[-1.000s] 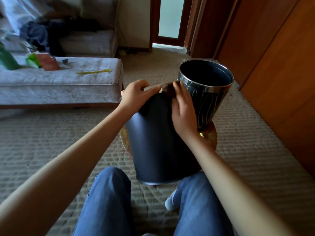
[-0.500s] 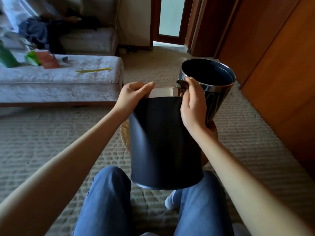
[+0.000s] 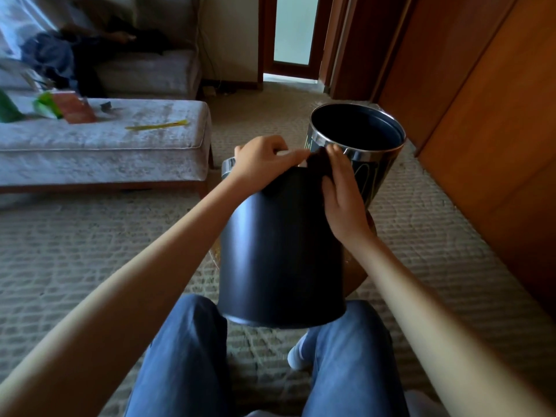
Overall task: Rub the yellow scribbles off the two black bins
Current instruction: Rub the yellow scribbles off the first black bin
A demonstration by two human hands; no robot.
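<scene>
on a beige carpet [image 3: 90,251] beside tall wooden panels [image 3: 481,115], a seated person in blue jeans [image 3: 186,341] works over a small round brown table [image 3: 358,275]. a pale upholstered bench [image 3: 105,152] stands well apart to the left. the near black bin [image 3: 282,251] is tilted, its mouth pointing away from the person and its base raised above the knees at the table's near edge; the side facing the camera is plain black. the far black bin [image 3: 373,176] stands upright just behind it, toward the table's far right edge, with yellow scribbles [image 3: 362,173] looping down its wall below a shiny rim; its base is hidden. the left hand [image 3: 258,159] grips the near bin's rim, fingers curled over it and thumb stretched along the edge. the right hand [image 3: 343,191] lies flat on the upper right of the near bin, fingers straight and pressed together over a dark cloth [image 3: 320,162]. a thin yellow strip [image 3: 156,125] lies near the bench's right end.
</scene>
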